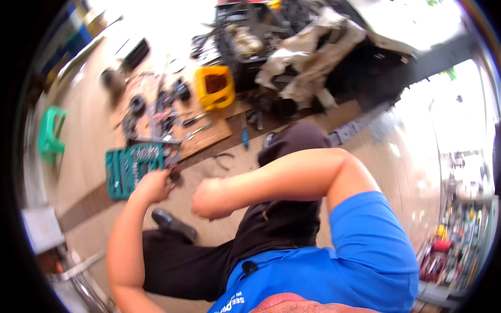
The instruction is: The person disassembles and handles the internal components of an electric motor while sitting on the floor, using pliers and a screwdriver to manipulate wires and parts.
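Left hand [154, 186], left of centre in the frame: fingers and thumb appear pinched on a small dark part [174, 172], blurred, just beside the lower right corner of the teal tool case [128, 169]. Right hand [211, 199], near the frame's centre: curled inward, fingertips hidden; whether it grips anything cannot be told. In this inspector's judgement, good handling calls for a secure pinch, the part kept clear of the case edge, and the right hand close by to steady it. Count: one small dark part; one tool case; one yellow plastic frame [225, 97], upper centre; one green stool [46, 136], far left; one blue-handled screwdriver [245, 137] and one plier-like tool [223, 160], above centre and at centre. Loose pieces on the brown board [211, 140], upper left, are too blurred to count
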`<state>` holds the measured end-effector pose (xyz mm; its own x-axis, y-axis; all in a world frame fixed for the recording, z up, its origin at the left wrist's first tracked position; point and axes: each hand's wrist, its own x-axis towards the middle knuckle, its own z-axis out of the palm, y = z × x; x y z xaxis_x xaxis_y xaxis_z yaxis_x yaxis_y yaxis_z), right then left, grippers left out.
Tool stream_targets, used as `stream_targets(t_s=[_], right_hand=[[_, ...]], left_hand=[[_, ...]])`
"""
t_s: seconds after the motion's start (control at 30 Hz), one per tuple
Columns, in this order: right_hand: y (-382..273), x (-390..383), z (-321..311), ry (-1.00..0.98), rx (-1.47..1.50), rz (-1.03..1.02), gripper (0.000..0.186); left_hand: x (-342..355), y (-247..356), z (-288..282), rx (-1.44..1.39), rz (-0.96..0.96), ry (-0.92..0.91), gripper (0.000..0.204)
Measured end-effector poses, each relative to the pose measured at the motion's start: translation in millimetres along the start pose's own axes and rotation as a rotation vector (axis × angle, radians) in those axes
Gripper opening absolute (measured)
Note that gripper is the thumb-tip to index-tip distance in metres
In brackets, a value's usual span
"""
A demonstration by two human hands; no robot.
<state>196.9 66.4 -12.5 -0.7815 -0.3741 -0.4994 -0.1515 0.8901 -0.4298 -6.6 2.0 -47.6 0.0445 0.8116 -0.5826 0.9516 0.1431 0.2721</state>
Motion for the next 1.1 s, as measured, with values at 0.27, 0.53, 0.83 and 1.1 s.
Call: stream_targets(t_s=[0.27, 0.53, 0.83, 1.1], right_hand=[[7.2, 2.9, -3.8, 0.151, -0.201, -0.015, 0.019], [2.6, 1.1, -15.7, 0.182, -0.187, -0.024, 0.025], [7.4, 6.2, -23.7, 0.156, -0.151, 0.011, 0.027], [8.0, 16.2, -16.8, 0.081, -0.158, -0.005, 0.028]], left_hand=[[7.3, 24.8, 5.7, -0.038, -0.007, 0.027, 0.035], [16.0, 39.6, -5.7, -0.039, 0.112, 0.072, 0.029], [45.2, 28.2, 3.7, -0.171, 0.185, 0.120, 0.023], [50.8, 36.8, 1.2, -0.030, 0.215, 0.073, 0.023]])
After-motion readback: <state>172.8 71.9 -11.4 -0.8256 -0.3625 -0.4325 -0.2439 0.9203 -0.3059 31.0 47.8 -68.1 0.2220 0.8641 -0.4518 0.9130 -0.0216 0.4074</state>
